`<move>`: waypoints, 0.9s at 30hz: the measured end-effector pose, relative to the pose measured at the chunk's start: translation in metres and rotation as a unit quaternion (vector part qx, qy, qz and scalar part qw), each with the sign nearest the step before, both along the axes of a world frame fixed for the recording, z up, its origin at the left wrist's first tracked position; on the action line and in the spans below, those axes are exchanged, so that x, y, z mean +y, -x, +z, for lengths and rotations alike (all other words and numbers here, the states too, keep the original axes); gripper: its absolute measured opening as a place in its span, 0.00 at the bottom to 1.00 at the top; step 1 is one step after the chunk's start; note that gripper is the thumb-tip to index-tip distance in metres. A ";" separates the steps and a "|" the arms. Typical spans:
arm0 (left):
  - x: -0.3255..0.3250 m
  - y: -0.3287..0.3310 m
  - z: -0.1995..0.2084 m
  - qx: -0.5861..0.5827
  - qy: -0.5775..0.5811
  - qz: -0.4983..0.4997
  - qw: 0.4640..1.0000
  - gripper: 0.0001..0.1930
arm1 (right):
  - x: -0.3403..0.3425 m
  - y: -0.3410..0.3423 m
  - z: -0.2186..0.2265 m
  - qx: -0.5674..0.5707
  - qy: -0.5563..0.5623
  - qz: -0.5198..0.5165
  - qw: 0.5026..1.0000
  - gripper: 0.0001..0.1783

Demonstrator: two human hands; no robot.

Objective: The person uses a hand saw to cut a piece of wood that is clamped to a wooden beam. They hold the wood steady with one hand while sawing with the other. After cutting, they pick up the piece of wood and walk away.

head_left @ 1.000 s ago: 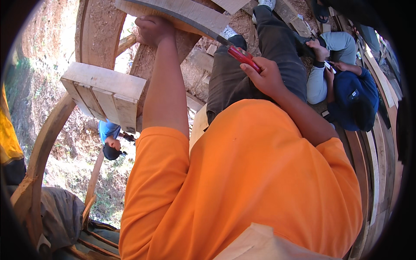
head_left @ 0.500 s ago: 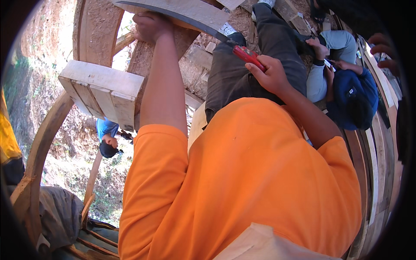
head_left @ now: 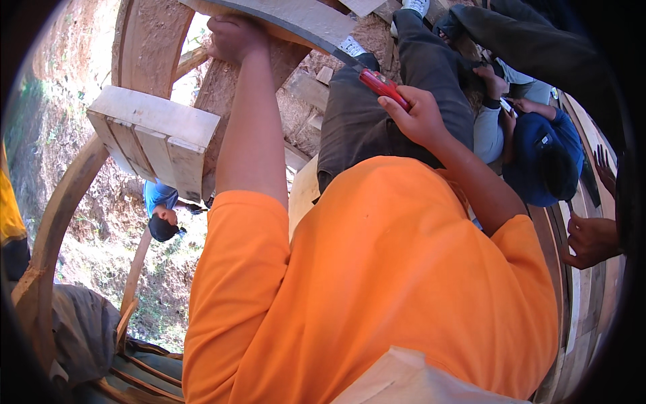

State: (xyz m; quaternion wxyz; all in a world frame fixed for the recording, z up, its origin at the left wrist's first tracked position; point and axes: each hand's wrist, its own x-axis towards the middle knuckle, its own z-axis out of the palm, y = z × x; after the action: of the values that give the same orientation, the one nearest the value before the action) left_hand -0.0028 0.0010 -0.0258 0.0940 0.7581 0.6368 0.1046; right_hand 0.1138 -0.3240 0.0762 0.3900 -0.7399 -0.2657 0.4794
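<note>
A saw with a red handle [head_left: 383, 87] is in my right hand [head_left: 420, 116], its fingers wrapped round the grip. The long, slightly curved dark blade [head_left: 296, 34] runs up and to the left, along the near edge of a pale wooden board [head_left: 316, 19]. Whether its teeth are in the wood, I cannot tell. My left hand [head_left: 235, 40] is closed at the board's near edge, left of the handle and below the blade; its fingertips are partly hidden. My left arm is stretched out straight, while the right is bent.
A stacked block of planks [head_left: 158, 135] stands left of my left forearm. A curved wooden beam [head_left: 64, 209] rises further left. At right, a person in dark blue [head_left: 545, 155] bends down, and another person's hand [head_left: 592, 239] is beside long boards [head_left: 575, 296]. Wood offcuts [head_left: 309, 91] lie near my legs.
The saw has slid slightly up and left with my right hand. My left hand stays at the board. At the right edge, another person's hands have moved down and a dark trouser leg has come into view.
</note>
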 end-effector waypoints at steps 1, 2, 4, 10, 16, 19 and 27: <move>0.001 0.001 0.000 0.011 0.009 0.004 1.000 0.22 | 0.000 0.000 0.000 0.000 0.004 0.001 1.000 0.17; -0.001 0.003 -0.002 0.022 0.018 0.008 1.000 0.21 | -0.001 0.000 0.002 -0.001 0.008 0.002 1.000 0.17; 0.002 0.004 -0.001 0.021 0.026 0.016 0.999 0.21 | 0.001 0.000 0.004 -0.004 0.007 0.007 1.000 0.18; -0.006 -0.007 0.015 -0.002 0.041 0.023 0.999 0.21 | -0.009 -0.003 0.003 -0.003 0.019 0.009 1.000 0.19; -0.005 -0.004 0.015 0.003 0.023 0.018 1.000 0.18 | -0.013 0.001 0.000 -0.019 -0.016 -0.004 1.000 0.20; -0.005 -0.003 0.014 -0.005 0.034 0.014 0.999 0.16 | -0.005 -0.005 -0.004 -0.013 -0.014 0.010 1.000 0.20; -0.004 -0.002 0.011 -0.009 0.033 0.021 0.999 0.16 | 0.006 0.005 -0.001 -0.007 0.009 -0.004 1.000 0.18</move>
State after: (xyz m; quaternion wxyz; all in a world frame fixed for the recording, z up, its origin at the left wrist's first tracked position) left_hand -0.0011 -0.0028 -0.0148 0.1229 0.7402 0.6545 0.0923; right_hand 0.1091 -0.3181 0.0752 0.3833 -0.7478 -0.2615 0.4749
